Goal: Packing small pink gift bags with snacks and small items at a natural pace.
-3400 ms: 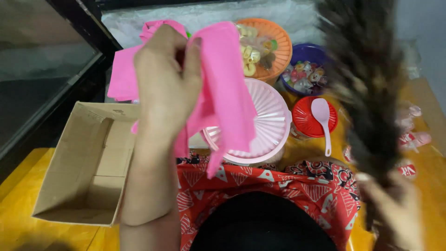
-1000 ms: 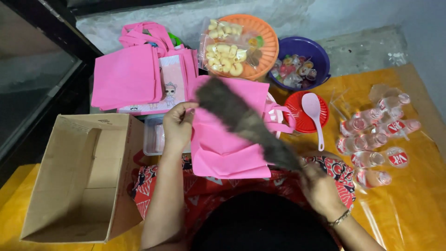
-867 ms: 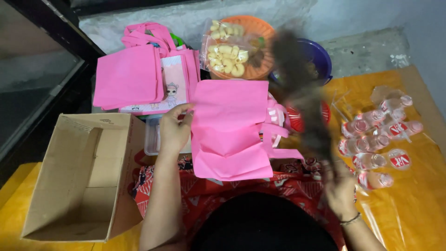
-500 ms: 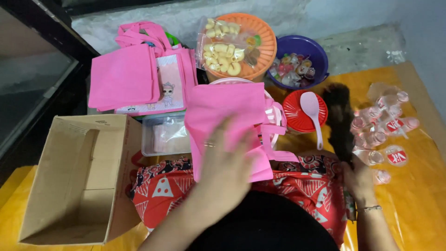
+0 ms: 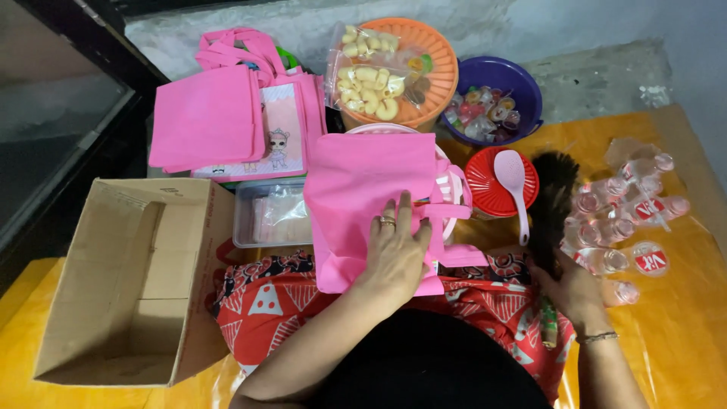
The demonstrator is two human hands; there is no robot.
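My left hand (image 5: 397, 254) lies flat, fingers spread, on a pink fabric bag (image 5: 363, 189) spread across my lap and over a pink lidded container. A ring shows on one finger. My right hand (image 5: 569, 284) grips the handle of a dark feather duster (image 5: 550, 204), whose feathers rest on the yellow mat beside a red lid (image 5: 488, 182) with a pink spoon (image 5: 515, 182) on it.
An open cardboard box (image 5: 129, 280) stands at my left. A stack of pink bags (image 5: 227, 121) lies behind it. At the back sit an orange basket (image 5: 439, 60) of bagged snacks and a purple bowl (image 5: 522, 83). Small water cups (image 5: 628, 220) lie at right. A clear plastic tub (image 5: 269, 216) sits by the box.
The feather duster swung from over the pink bag down to the mat at right. My left hand shifted from the bag's left edge onto its middle, pressing it flat.
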